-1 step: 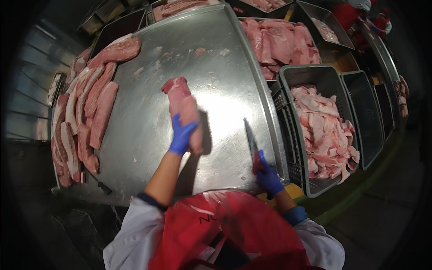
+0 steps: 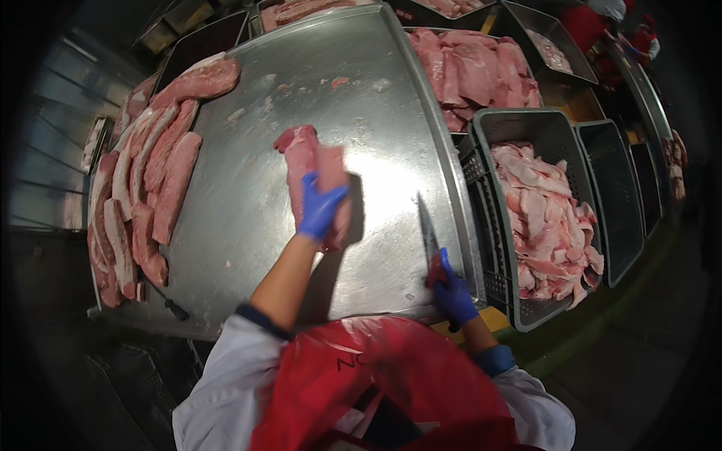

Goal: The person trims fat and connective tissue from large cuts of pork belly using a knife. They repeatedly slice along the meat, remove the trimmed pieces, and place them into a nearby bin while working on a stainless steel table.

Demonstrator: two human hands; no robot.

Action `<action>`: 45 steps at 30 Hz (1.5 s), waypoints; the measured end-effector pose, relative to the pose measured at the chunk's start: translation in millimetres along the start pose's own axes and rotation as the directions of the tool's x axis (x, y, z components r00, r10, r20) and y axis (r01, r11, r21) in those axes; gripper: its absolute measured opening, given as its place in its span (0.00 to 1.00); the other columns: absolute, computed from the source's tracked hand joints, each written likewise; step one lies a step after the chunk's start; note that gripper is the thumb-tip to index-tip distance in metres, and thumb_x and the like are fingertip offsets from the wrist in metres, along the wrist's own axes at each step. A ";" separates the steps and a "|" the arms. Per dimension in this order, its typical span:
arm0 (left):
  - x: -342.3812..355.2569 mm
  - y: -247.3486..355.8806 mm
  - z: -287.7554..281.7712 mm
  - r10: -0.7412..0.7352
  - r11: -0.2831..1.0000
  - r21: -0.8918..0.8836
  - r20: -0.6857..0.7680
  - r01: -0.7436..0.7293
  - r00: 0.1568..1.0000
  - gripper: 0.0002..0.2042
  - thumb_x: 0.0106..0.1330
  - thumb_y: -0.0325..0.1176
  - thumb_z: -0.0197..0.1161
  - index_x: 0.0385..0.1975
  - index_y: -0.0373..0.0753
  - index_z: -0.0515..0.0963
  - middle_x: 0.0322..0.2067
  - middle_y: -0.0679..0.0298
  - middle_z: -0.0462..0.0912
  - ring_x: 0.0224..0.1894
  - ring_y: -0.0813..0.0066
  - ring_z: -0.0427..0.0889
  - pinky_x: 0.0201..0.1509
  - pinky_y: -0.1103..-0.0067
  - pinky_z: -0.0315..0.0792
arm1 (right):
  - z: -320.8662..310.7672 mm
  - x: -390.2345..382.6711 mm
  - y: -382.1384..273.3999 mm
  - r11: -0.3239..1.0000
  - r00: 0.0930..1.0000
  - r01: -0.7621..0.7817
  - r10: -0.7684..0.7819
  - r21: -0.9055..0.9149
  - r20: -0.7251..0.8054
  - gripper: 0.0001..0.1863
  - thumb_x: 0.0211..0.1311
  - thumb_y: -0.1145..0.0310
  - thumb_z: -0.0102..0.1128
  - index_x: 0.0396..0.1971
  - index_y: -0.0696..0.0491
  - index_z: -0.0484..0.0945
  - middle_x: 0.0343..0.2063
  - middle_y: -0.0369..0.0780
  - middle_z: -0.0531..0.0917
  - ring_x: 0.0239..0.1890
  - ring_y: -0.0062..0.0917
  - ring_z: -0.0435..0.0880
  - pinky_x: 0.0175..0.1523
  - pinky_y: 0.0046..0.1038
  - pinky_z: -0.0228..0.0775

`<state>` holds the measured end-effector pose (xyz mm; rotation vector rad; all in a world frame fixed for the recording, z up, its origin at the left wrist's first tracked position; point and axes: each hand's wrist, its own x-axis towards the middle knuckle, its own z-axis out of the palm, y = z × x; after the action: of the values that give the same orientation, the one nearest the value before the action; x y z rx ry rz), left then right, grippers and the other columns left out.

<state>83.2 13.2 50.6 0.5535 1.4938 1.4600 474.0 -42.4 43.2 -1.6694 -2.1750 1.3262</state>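
My left hand (image 2: 322, 204), in a blue glove, is closed on a long pink piece of meat (image 2: 299, 154) at the middle of the metal table. A blurred, flat-sided portion shows at the right side of this meat, beside my fingers; whether it is a separate slice I cannot tell. My right hand (image 2: 454, 299), also blue-gloved, grips a knife (image 2: 427, 224) by its reddish handle near the table's right edge. The blade points away from me and stands apart from the meat.
Several long meat strips (image 2: 175, 188) lie along the left side, near a dark-handled tool (image 2: 177, 310). On the right stand a grey crate (image 2: 519, 325) of pale trimmings and a bin of meat slabs (image 2: 477, 71). A raised rim (image 2: 440, 128) edges the metal table. People work at the far right.
My left hand has shifted slightly right and away from me along the meat, and the portion at its right side now stands out from the rest. The knife has barely moved.
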 end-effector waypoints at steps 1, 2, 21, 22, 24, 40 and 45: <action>29.2 -1.9 28.1 0.108 0.964 0.252 -0.094 -0.081 0.990 0.43 0.53 0.44 0.75 0.65 0.31 0.60 0.61 0.48 0.70 0.61 0.54 0.75 0.63 0.66 0.72 | 9.5 3.1 19.9 0.980 0.989 0.129 -0.117 0.149 -0.086 0.41 0.68 0.69 0.57 0.77 0.39 0.48 0.38 0.50 0.86 0.39 0.40 0.89 0.44 0.36 0.78; 57.2 0.8 49.3 0.150 0.872 0.485 -0.130 -0.069 0.980 0.44 0.52 0.47 0.77 0.63 0.29 0.61 0.60 0.46 0.70 0.60 0.54 0.75 0.62 0.67 0.72 | 11.1 6.5 28.0 0.950 0.993 0.113 -0.098 0.290 -0.063 0.41 0.68 0.69 0.57 0.77 0.41 0.48 0.43 0.49 0.86 0.43 0.36 0.88 0.47 0.34 0.77; -134.1 -18.2 -132.8 0.179 0.141 0.990 -0.048 0.022 0.983 0.46 0.46 0.46 0.70 0.65 0.32 0.60 0.63 0.42 0.64 0.61 0.42 0.69 0.63 0.53 0.66 | 97.2 160.0 -226.7 0.735 0.726 0.669 -0.678 0.113 0.116 0.40 0.69 0.70 0.52 0.78 0.45 0.46 0.33 0.57 0.84 0.35 0.52 0.85 0.40 0.44 0.76; -138.9 -32.2 -138.5 0.267 0.123 0.992 -0.013 -0.021 0.964 0.44 0.45 0.46 0.69 0.63 0.32 0.61 0.62 0.43 0.64 0.59 0.43 0.69 0.60 0.53 0.66 | 123.9 159.6 -228.2 0.772 0.761 0.634 -0.634 0.045 0.141 0.39 0.69 0.71 0.50 0.78 0.44 0.46 0.31 0.57 0.83 0.32 0.52 0.84 0.39 0.46 0.75; -150.1 -34.1 -134.8 0.236 0.130 0.991 -0.054 0.023 0.970 0.43 0.46 0.46 0.69 0.63 0.32 0.62 0.60 0.44 0.66 0.58 0.45 0.70 0.59 0.54 0.67 | 164.9 152.6 -214.8 0.810 0.812 0.578 -0.558 -0.103 0.169 0.40 0.66 0.76 0.44 0.78 0.45 0.46 0.26 0.56 0.82 0.24 0.50 0.81 0.34 0.47 0.74; -60.1 -0.3 -168.7 0.098 0.215 0.947 -0.264 0.238 0.960 0.35 0.56 0.48 0.67 0.62 0.39 0.64 0.58 0.47 0.69 0.60 0.43 0.71 0.60 0.52 0.71 | 106.5 55.5 -139.7 0.794 0.798 0.553 -0.417 -0.253 0.436 0.46 0.59 0.78 0.45 0.78 0.46 0.40 0.25 0.52 0.83 0.28 0.48 0.82 0.37 0.47 0.75; -71.1 -26.6 -196.8 0.131 0.404 0.910 -0.156 0.090 0.979 0.34 0.54 0.45 0.69 0.58 0.35 0.65 0.55 0.41 0.73 0.57 0.39 0.73 0.61 0.56 0.71 | 88.7 45.3 -125.4 0.816 0.818 0.555 -0.501 -0.162 0.284 0.40 0.67 0.71 0.48 0.77 0.45 0.45 0.27 0.55 0.82 0.28 0.53 0.82 0.39 0.49 0.74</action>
<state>-43.0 -152.5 17.0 1.0961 2.4545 0.5359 315.0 -58.3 54.3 -0.8519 -2.7459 1.1659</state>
